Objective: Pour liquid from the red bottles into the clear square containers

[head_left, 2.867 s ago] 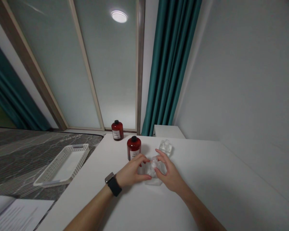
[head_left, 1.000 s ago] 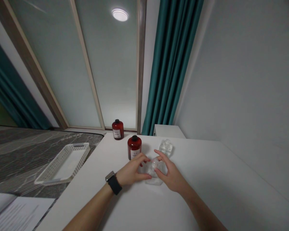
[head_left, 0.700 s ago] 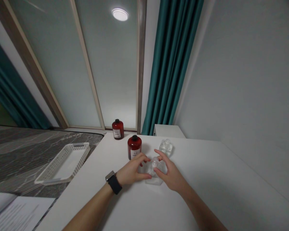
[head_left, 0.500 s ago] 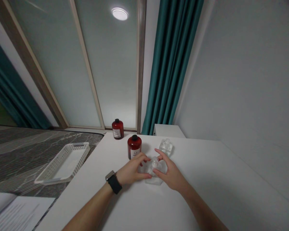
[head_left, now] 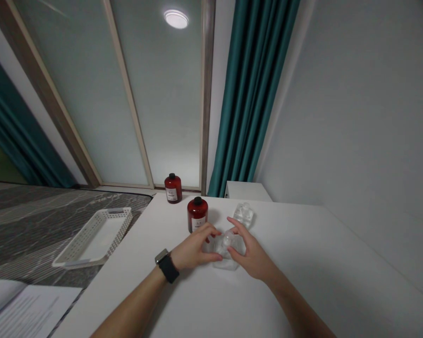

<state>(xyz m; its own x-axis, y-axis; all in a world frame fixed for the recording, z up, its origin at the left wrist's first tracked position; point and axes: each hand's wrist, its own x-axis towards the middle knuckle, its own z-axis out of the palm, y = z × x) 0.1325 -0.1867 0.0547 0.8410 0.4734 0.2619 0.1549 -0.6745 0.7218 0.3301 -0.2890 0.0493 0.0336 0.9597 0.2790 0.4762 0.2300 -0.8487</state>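
A clear glass bottle with a rounded stopper stands on the white table between my hands. My left hand, with a dark watch on its wrist, curls thumb and fingers around the bottle's left side. From the right, my right hand has its thumb and fingers curved around the stopper at the top. The clear glass and my fingers partly hide the exact contact. Just behind my left hand is a dark red bottle with a black cap and a white label. Beyond my right fingertips stands another clear glass bottle.
A second red bottle stands at the table's far left corner. Left of the white table, a white perforated basket and an open book lie on a grey patterned surface. A white cabinet stands beyond the far edge.
My right thumb has shifted slightly at the stopper. Both hands stay around the clear bottle, and the whole view has moved very slightly.
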